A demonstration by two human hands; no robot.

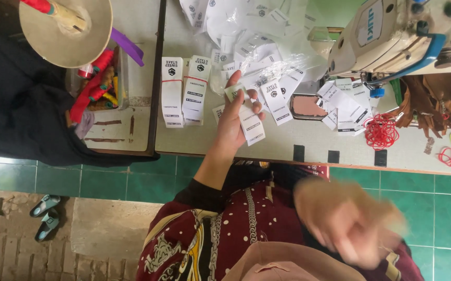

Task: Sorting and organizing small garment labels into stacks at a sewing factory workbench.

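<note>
Over the near edge of the pale worktable (308,143), the left hand (234,119) reaches forward and pinches a small fan of white garment labels (250,124) between thumb and fingers, one narrow tag (234,91) standing up past the fingertips. The right hand (347,221) hangs lower, above the lap and off the table; it is smeared by motion, so I cannot tell whether it is open or closed, and nothing shows in it.

Just left of the held labels lie two tidy stacks of longer labels (184,93), laid side by side. Ahead and to the right spreads a loose heap of more labels and clear plastic bags (267,47) (some labels are partly under the plastic). Farther right are a sewing machine (386,31), a tangle of red rubber bands (381,132) and brown straps (433,101). Far left sits a thread cone (64,28) over a clear box of spools (98,80).

By the look of it, the step in hand is gathering and squaring a handful of labels. Going on would call for the free hand coming up to steady or count the fan.
</note>
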